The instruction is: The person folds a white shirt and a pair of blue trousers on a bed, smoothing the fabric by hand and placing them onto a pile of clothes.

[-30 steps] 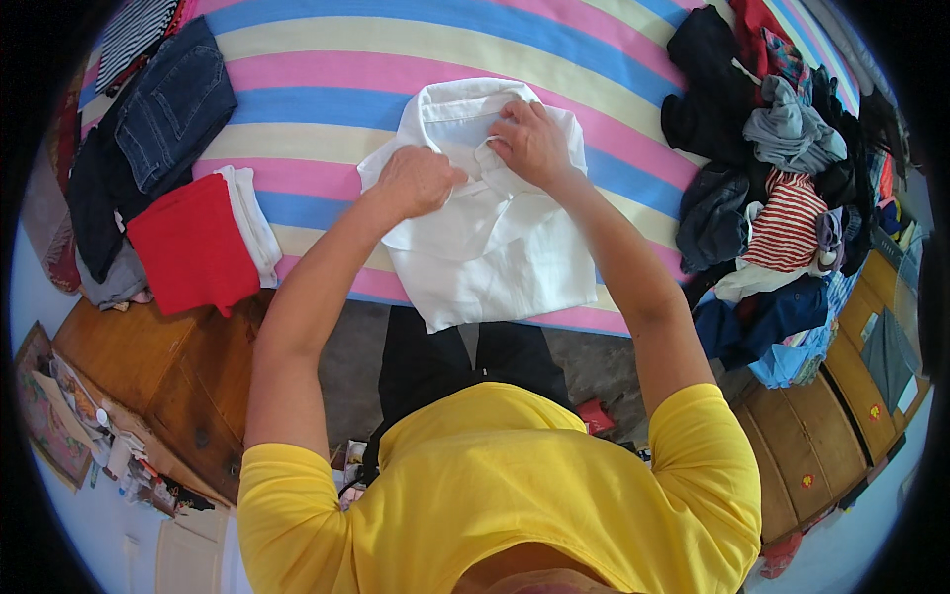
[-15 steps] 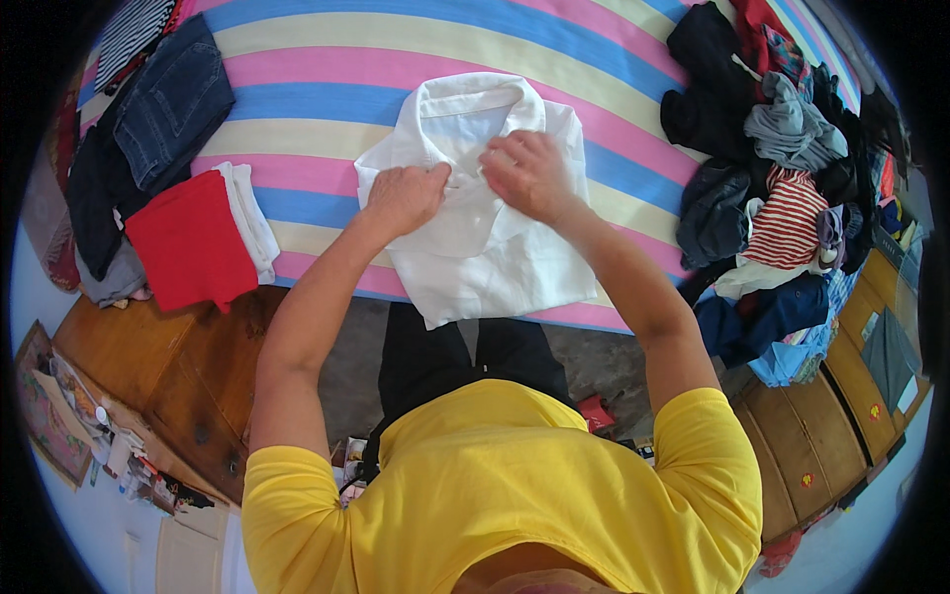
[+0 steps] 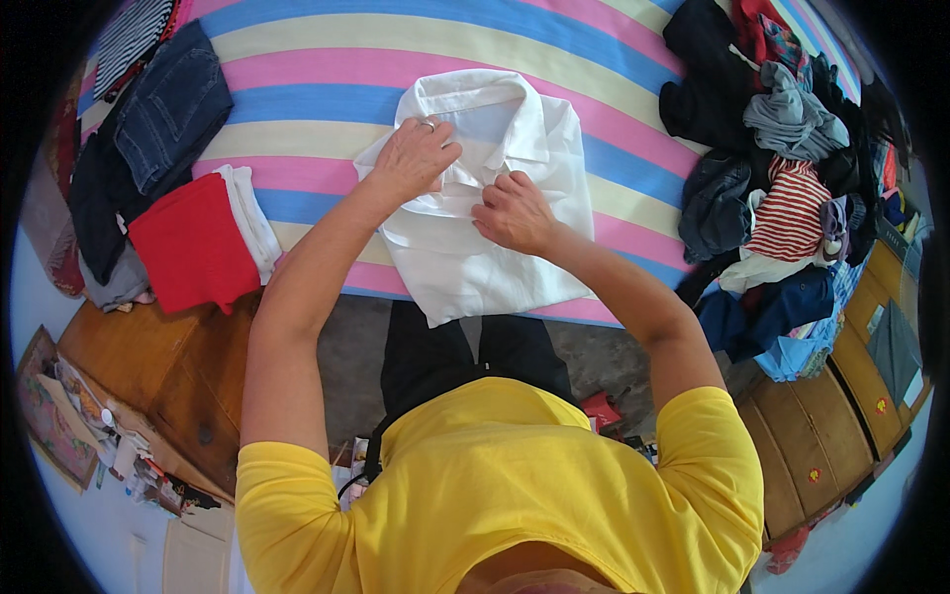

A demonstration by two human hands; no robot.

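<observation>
A white collared shirt (image 3: pixel 515 262) lies folded into a rough rectangle on the striped bedcover, its collar at the far end. My left hand (image 3: pixel 414 158), with a ring on one finger, covers the left side of the collar; its fingers are bent and closed on the cloth. Just to the right and nearer, my right hand (image 3: pixel 517 210) pinches the shirt front below the collar opening. The fingertips of both hands are partly hidden by the knuckles and fabric.
Dark blue jeans (image 3: pixel 173 119) and a folded red garment (image 3: pixel 193 243) beside white cloth lie at the left. A loose heap of clothes, including a red-and-white striped one (image 3: pixel 788 213), fills the right side. Wooden cabinets (image 3: pixel 168 356) stand below the bed's level.
My left hand has moved up and slightly right onto the collar. My right hand has come down, nearer to me, along the shirt front. The shirt stays in nearly the same place.
</observation>
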